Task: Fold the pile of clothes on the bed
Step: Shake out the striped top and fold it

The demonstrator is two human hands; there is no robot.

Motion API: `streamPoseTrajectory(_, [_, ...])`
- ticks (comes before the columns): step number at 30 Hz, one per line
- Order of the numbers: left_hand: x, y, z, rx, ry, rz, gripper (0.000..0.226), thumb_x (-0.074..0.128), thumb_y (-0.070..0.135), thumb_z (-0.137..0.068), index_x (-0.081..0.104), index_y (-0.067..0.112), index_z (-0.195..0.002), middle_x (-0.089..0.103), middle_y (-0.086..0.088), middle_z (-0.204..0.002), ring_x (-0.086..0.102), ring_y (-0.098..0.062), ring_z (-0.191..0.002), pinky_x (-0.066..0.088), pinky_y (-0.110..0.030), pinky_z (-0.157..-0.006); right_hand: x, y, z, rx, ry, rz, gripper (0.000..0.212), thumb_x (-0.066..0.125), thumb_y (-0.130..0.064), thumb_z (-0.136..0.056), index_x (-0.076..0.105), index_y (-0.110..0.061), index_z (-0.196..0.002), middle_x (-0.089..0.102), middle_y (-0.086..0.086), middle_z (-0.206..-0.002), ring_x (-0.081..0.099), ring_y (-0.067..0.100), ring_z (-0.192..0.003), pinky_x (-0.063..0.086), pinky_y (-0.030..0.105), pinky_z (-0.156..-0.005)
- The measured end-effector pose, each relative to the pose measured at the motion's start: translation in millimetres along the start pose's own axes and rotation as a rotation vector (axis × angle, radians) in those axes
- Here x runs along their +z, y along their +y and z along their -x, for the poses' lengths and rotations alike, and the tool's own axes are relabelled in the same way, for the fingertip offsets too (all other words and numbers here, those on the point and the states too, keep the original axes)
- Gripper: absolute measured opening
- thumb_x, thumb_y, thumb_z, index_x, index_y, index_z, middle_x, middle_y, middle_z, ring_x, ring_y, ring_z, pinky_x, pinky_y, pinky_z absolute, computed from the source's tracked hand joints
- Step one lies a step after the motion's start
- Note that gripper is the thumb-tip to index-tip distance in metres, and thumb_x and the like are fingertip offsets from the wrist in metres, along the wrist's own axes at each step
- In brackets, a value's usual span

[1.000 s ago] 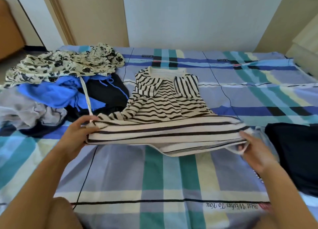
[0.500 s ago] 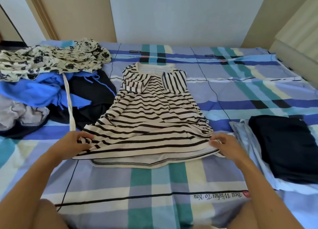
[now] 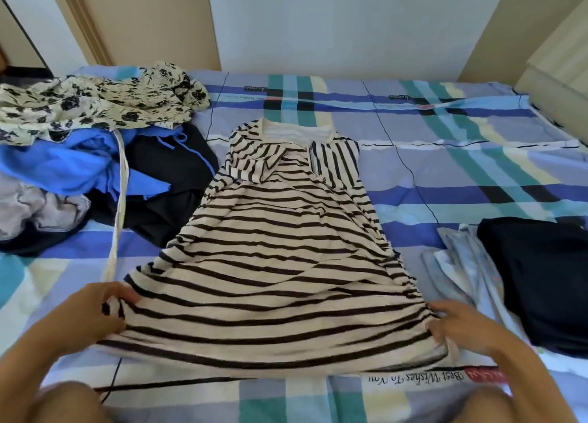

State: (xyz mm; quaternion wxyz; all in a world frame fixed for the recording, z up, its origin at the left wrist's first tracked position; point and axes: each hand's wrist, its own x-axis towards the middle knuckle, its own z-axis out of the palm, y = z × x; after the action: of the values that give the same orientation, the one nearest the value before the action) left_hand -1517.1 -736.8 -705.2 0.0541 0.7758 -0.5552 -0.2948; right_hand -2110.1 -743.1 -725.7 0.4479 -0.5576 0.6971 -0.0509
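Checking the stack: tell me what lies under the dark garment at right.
Under the dark garment, a pale blue garment shows along its left edge; the rest is covered.

Bare forearms reach forward (spread wide); left hand [image 3: 92, 314] and right hand [image 3: 461, 325] each pinch the hem of the striped dress [image 3: 280, 263].

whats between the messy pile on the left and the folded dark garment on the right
The striped dress, spread flat, then a pale folded garment beside the dark garment, in the head view.
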Motion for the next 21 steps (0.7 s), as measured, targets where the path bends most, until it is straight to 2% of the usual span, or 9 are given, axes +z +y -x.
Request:
streamPoseTrajectory(2, [7, 13, -3, -0.001, -0.069, -0.058, 0.036, 0.083, 0.009, -0.066, 0.068, 0.032, -0.089, 0.064, -0.004, -0.071, 0.06, -0.016, -0.062, 0.046, -0.027, -0.057, 3, 2, -8, 0.012, 0.055, 0.037, 0.036, 0.062, 0.005, -0.082, 0.069, -0.03, -0.087, 0.074, -0.019, -0.077, 0.066, -0.004, -0.079, 0.047, 0.008, -0.069])
streamPoseTrajectory(4, [14, 29, -7, 0.015, -0.1, -0.147, 0.026, 0.082, 0.029, -0.074, 0.062, 0.034, -0.089, 0.065, 0.003, -0.082, 0.061, -0.012, -0.074, 0.048, -0.025, -0.064, 6, -2, -16, 0.038, 0.176, 0.091, 0.023, 0.069, -0.015, -0.077, 0.062, -0.031, -0.092, 0.072, -0.013, -0.082, 0.067, 0.012, -0.087, 0.052, 0.025, -0.077])
streamPoseTrajectory(5, [15, 37, -9, 0.009, -0.083, -0.21, 0.021, 0.077, 0.039, -0.078, 0.059, 0.034, -0.088, 0.066, 0.006, -0.088, 0.061, -0.011, -0.079, 0.049, -0.026, -0.069, 7, -6, -20, 0.052, 0.246, 0.107, 0.027, 0.071, -0.021, -0.077, 0.058, -0.032, -0.098, 0.068, -0.01, -0.088, 0.066, 0.016, -0.087, 0.052, 0.033, -0.078])
streamPoseTrajectory(8, [18, 57, -13, -0.013, 0.117, -0.368, 0.022, 0.064, 0.052, -0.084, 0.054, 0.033, -0.086, 0.061, 0.006, -0.097, 0.057, -0.018, -0.093, 0.049, -0.036, -0.08, 14, -24, -28, -0.012, 0.437, 0.008, 0.046, 0.073, -0.019, -0.082, 0.048, -0.029, -0.12, 0.058, -0.003, -0.102, 0.06, 0.014, -0.086, 0.046, 0.033, -0.072])
streamPoseTrajectory(10, [20, 71, -15, 0.072, 0.294, -0.425, 0.026, 0.063, 0.055, -0.085, 0.055, 0.031, -0.092, 0.056, 0.002, -0.1, 0.054, -0.025, -0.1, 0.046, -0.04, -0.082, 18, -38, -36, -0.11, 0.519, 0.017, 0.054, 0.075, -0.019, -0.082, 0.048, -0.023, -0.128, 0.053, 0.002, -0.114, 0.057, 0.018, -0.101, 0.047, 0.037, -0.082])
streamPoseTrajectory(12, [22, 90, -21, 0.214, 0.342, -0.382, 0.029, 0.065, 0.052, -0.085, 0.059, 0.028, -0.1, 0.055, 0.0, -0.108, 0.051, -0.025, -0.105, 0.044, -0.041, -0.087, 19, -53, -49, -0.186, 0.54, 0.057, 0.06, 0.077, -0.02, -0.082, 0.047, -0.02, -0.134, 0.049, 0.003, -0.122, 0.053, 0.021, -0.112, 0.047, 0.041, -0.092])
streamPoseTrajectory(16, [23, 132, -62, 0.407, 0.202, -0.282, 0.04, 0.064, 0.052, -0.087, 0.058, 0.031, -0.12, 0.049, 0.005, -0.13, 0.044, -0.019, -0.12, 0.04, -0.038, -0.101, 8, -101, -89, -0.292, 0.492, 0.06, 0.063, 0.076, -0.02, -0.084, 0.045, -0.021, -0.138, 0.048, 0.006, -0.13, 0.052, 0.022, -0.119, 0.045, 0.038, -0.098])
streamPoseTrajectory(21, [13, 187, -151, 0.434, 0.103, -0.086, 0.036, 0.063, 0.047, -0.091, 0.06, 0.026, -0.12, 0.052, -0.002, -0.126, 0.047, -0.023, -0.12, 0.042, -0.038, -0.103, -17, -172, -156, -0.353, 0.459, -0.001, 0.062, 0.072, -0.025, -0.089, 0.041, -0.018, -0.142, 0.044, 0.008, -0.136, 0.049, 0.017, -0.12, 0.036, 0.026, -0.093])
